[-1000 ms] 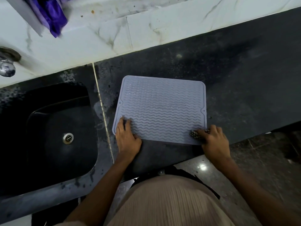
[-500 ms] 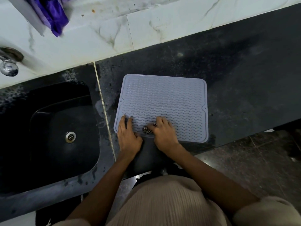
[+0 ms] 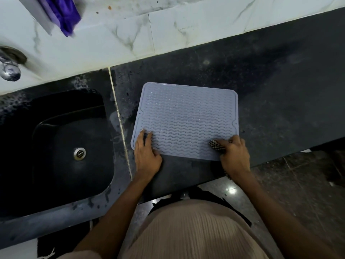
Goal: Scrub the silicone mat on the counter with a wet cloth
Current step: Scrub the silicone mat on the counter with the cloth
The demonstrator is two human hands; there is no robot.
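Note:
A pale grey-blue silicone mat (image 3: 186, 116) with wavy ridges lies flat on the dark counter (image 3: 270, 81). My left hand (image 3: 146, 156) presses on its near left corner with fingers spread flat. My right hand (image 3: 234, 156) sits at the near right corner, fingers curled round a bunched dark checked cloth (image 3: 216, 144). Most of the cloth is hidden under that hand; a bit of it pokes out by the wrist.
A black sink (image 3: 56, 146) with a metal drain (image 3: 79, 153) lies to the left, past a pale seam. A tap (image 3: 9, 70) juts from the white marble wall. A purple cloth (image 3: 63, 12) hangs at the top left. The counter's front edge runs just below my hands.
My right hand swept the cloth along the mat's near edge: from the right corner across to beside my left hand, then back to the right corner. My left hand stayed put.

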